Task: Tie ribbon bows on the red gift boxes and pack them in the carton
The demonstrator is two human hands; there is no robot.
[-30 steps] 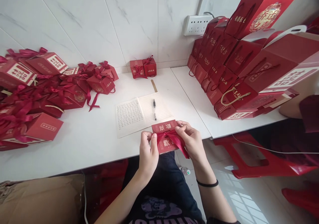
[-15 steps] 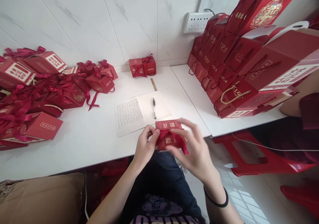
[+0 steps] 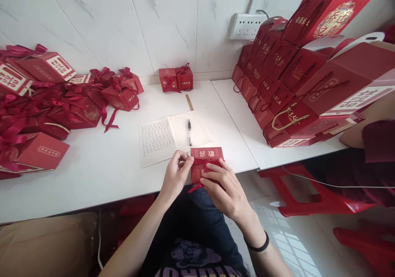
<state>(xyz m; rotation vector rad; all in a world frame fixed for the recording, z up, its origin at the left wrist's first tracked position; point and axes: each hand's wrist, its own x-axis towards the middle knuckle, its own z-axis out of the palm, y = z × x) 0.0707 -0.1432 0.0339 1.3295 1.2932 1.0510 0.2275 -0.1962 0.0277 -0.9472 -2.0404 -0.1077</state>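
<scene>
Right hand (image 3: 226, 188) seemingly hides most of the ribbon (image 3: 195, 188).

Looks like matt paper in the notebook (image 3: 157, 139), with smooth plastic in the pen (image 3: 189, 131) on it. Under the notebook, gives a smooth, faint sheen on the white tabletop (image 3: 123, 158). Just nearer than the notebook, appears as smooth, low-sheen card on the small box (image 3: 206, 153), with glossy, satin-like cloth in its ribbon (image 3: 196, 188). Beyond the notebook, shines as smooth tile on the wall (image 3: 173, 22). Right of the notebook, reads as smooth card on the stacked boxes (image 3: 286, 65).
</scene>
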